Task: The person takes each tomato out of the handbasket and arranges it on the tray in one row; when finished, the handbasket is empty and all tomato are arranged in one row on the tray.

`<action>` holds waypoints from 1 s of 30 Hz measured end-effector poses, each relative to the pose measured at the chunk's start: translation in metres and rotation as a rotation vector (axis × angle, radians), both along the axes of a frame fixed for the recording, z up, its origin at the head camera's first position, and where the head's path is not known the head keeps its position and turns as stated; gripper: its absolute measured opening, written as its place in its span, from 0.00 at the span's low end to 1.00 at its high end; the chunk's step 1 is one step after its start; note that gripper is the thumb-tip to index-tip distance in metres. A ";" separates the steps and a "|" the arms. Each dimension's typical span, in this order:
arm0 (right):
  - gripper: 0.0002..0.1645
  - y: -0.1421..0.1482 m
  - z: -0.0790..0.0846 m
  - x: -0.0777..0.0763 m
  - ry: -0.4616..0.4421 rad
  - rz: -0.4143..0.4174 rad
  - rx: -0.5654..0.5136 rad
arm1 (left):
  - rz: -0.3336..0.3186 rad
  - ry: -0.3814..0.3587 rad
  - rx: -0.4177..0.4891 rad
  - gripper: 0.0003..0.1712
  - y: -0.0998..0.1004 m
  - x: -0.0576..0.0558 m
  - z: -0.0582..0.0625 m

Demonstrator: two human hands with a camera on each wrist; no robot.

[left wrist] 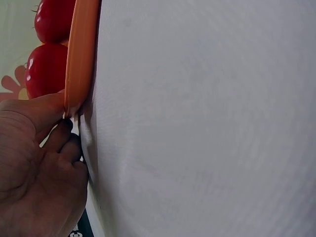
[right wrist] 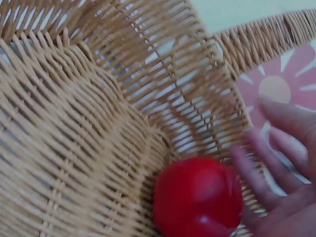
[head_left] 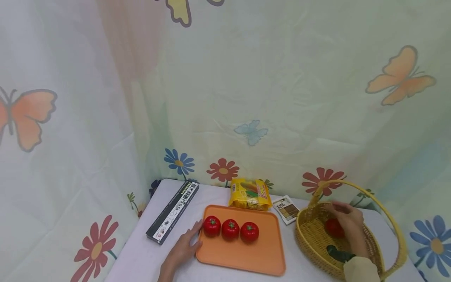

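Note:
My left hand (head_left: 184,246) is at the left edge of an orange tray (head_left: 243,262). The left wrist view shows the thumb over the tray's rim and the other fingers curled outside it, pinching the edge. Three red tomatoes (head_left: 230,230) sit in a row toward the back left of the tray. On the right, my right hand (head_left: 349,221) reaches into a wicker basket (head_left: 310,248) with a tall handle. Its fingers are spread and blurred beside another tomato (right wrist: 198,200), which lies against the basket wall. Whether they touch it I cannot tell.
A black-and-white pasta box (head_left: 172,211) lies left of the tray. Behind the tray stands a yellow packet (head_left: 250,194), with a small white-and-brown packet (head_left: 286,209) next to it. The basket's handle (head_left: 391,219) arches past my right arm. A patterned curtain hangs behind the table.

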State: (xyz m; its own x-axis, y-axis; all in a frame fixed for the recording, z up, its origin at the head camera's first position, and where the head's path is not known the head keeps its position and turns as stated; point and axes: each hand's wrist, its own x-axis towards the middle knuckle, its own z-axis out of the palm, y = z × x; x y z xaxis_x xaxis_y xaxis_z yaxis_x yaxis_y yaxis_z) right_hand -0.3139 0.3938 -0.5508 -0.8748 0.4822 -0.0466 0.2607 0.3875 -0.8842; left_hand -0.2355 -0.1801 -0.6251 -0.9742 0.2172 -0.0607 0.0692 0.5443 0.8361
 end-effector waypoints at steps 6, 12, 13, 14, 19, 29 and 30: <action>0.16 0.011 -0.016 0.003 -0.120 0.078 -0.058 | 0.002 -0.006 -0.001 0.43 0.000 0.000 0.000; 0.35 0.008 -0.020 0.006 -0.175 0.137 0.009 | 0.003 -0.014 -0.001 0.43 0.001 0.000 -0.001; 0.40 0.007 -0.019 0.007 -0.186 0.157 0.021 | 0.005 -0.013 -0.002 0.43 0.001 0.000 -0.001; 0.43 0.006 -0.018 0.008 -0.196 0.180 0.040 | 0.009 -0.015 -0.002 0.43 0.001 0.000 -0.001; 0.47 0.002 -0.015 0.011 -0.195 0.260 0.106 | 0.017 -0.024 0.008 0.43 -0.001 0.000 0.001; 0.41 0.001 -0.018 0.011 -0.192 0.302 0.145 | 0.016 -0.036 0.009 0.42 0.000 0.001 0.000; 0.41 0.001 -0.018 0.011 -0.194 0.304 0.149 | 0.018 -0.039 0.007 0.42 0.001 0.001 0.000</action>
State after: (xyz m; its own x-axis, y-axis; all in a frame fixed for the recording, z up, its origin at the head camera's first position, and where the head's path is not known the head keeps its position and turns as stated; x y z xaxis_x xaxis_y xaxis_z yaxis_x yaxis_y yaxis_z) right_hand -0.3028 0.3947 -0.5688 -0.9607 0.2161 -0.1743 0.2710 0.5933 -0.7580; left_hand -0.2344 -0.1795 -0.6254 -0.9751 0.1998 -0.0968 0.0269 0.5390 0.8419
